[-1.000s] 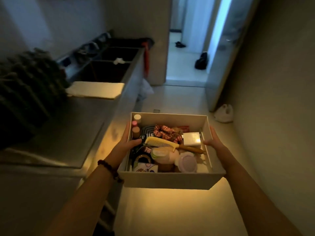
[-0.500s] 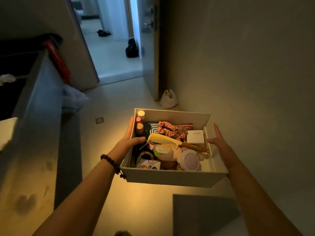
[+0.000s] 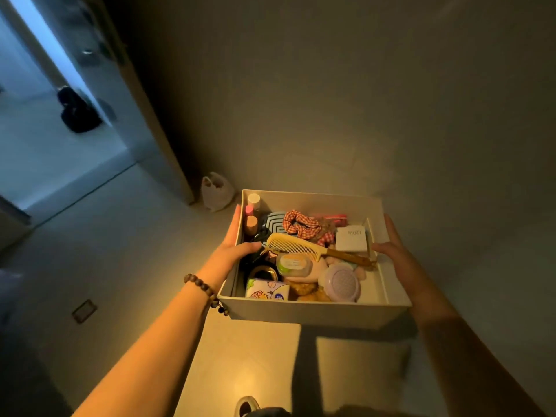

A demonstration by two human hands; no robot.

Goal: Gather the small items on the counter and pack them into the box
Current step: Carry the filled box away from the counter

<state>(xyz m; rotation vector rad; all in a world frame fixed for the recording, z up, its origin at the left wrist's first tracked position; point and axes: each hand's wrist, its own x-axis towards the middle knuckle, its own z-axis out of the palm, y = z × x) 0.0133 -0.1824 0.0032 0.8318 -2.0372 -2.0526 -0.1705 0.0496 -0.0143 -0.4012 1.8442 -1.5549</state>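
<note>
Box (image 3: 313, 311) held in the air over the floor, packed full | small white carton (image 3: 351, 238) reads "MUJI" | one comb (image 3: 296, 246), one checked scrunchie (image 3: 301, 223), one round lilac case (image 3: 342, 281) | left hand (image 3: 233, 246) clasps left wall, thumb hooked inside | right hand (image 3: 397, 254) pressed flat to right wall, fingers straight.

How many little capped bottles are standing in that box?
3, in a row along the left wall of the box: white-capped bottle at the far corner, pink-capped bottle, tan-capped bottle nearest. Clutter may hide others.
</note>
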